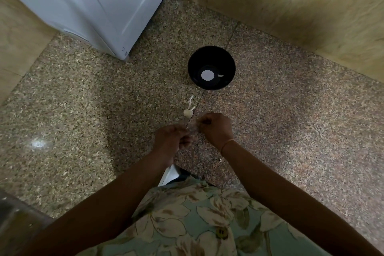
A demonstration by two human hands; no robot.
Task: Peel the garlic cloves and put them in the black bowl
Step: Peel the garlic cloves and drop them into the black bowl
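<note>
The black bowl (211, 67) stands on the speckled granite surface ahead of me, with a round white spot on its bottom and one small pale piece beside that spot. A garlic piece (187, 112) with thin white peel strips (191, 100) lies between the bowl and my hands. My left hand (171, 141) and my right hand (215, 129) are close together, fingers curled, pinching a small blurred garlic clove (190, 128) between them. Most of that clove is hidden by my fingers.
A white appliance (99, 6) stands at the back left. A beige wall (291, 6) runs along the back right. A small white scrap (221, 159) lies under my right wrist. A white object (169, 174) shows at my shirt's edge.
</note>
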